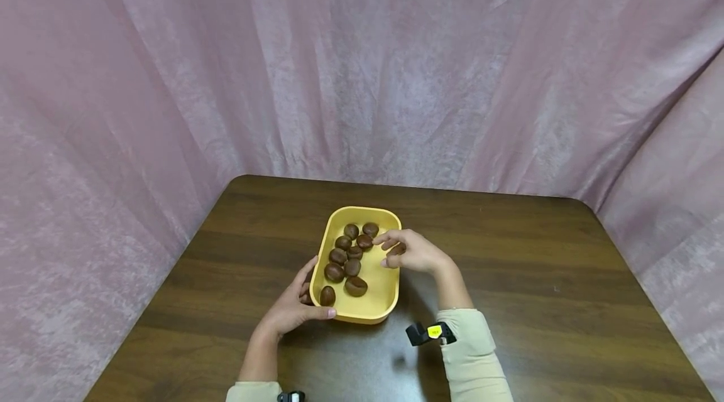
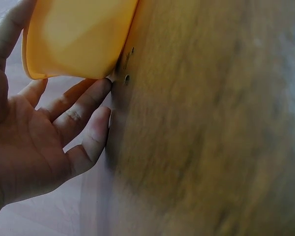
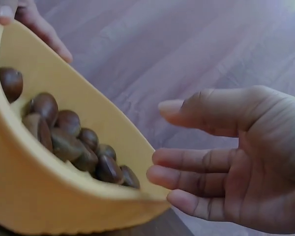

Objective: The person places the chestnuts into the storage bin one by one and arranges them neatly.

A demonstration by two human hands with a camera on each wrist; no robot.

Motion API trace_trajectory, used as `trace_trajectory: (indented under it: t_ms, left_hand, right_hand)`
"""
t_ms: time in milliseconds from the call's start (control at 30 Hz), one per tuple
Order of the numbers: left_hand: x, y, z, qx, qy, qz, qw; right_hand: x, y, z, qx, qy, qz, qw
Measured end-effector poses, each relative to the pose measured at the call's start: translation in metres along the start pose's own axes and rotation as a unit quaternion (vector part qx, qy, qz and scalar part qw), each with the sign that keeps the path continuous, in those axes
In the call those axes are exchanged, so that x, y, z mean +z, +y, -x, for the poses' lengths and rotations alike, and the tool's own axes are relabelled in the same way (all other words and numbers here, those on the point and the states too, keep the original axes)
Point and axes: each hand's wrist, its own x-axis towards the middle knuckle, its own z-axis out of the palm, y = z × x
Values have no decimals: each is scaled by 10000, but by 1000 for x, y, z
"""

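Observation:
Several brown chestnuts (image 1: 356, 286) lie in a yellow plastic container (image 1: 376, 311), mostly along its left side. My left hand (image 1: 291, 309) holds the container at its near-left corner, thumb over the rim and fingers along the outer wall. In the left wrist view, fingertips (image 2: 104, 84) touch the wall low down, close to the table. Over the container's right rim is my right hand (image 1: 415, 252), its thumb and fingers spread apart. The right wrist view shows nothing between those fingers, with the chestnuts (image 3: 68, 120) a little way beyond them.
A dark wooden table (image 1: 537, 282) with rounded far corners carries the container. Pink velvety curtains (image 1: 396, 75) hang behind and at both sides. On my right sleeve sits a black strap (image 1: 431, 333) with a yellow tag.

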Motion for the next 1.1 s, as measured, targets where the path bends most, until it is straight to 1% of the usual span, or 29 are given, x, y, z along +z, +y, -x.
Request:
trace_trajectory:
  t_ms: [100,233,333,500,633,733,800,867,1033,1100]
  left_hand:
    - [-1,0,1,-26,11,24,10000]
    - [-2,0,2,33,46,-17,10000]
    - [-2,1,2,41,39,-21,10000]
    - [-2,3,3,24,66,-21,10000]
    - [-2,2,6,18,8,49,10000]
    - [-2,0,7,24,-28,106,9999]
    - [-2,-1,7,55,-43,125,9999]
    - [-2,0,8,66,-53,136,9999]
    - [-1,2,7,94,-76,139,9998]
    - [-1,2,7,95,-73,136,9998]
  right_hand:
    - [-1,6,6,-49,263,-234,9994]
    - [-4,14,14,-97,768,-482,9958]
    - [-7,19,19,-58,1085,-654,9919]
    - [-12,24,28,125,1517,-793,9852]
    - [-15,15,41,248,1818,-936,9786]
    - [-17,8,50,412,2072,-925,9730]
    - [-19,10,53,516,2234,-911,9691]
    - [-20,20,54,574,2371,-953,9651]
    - [-17,61,51,709,2690,-1104,9542]
    - [-15,73,49,768,2793,-1093,9509]
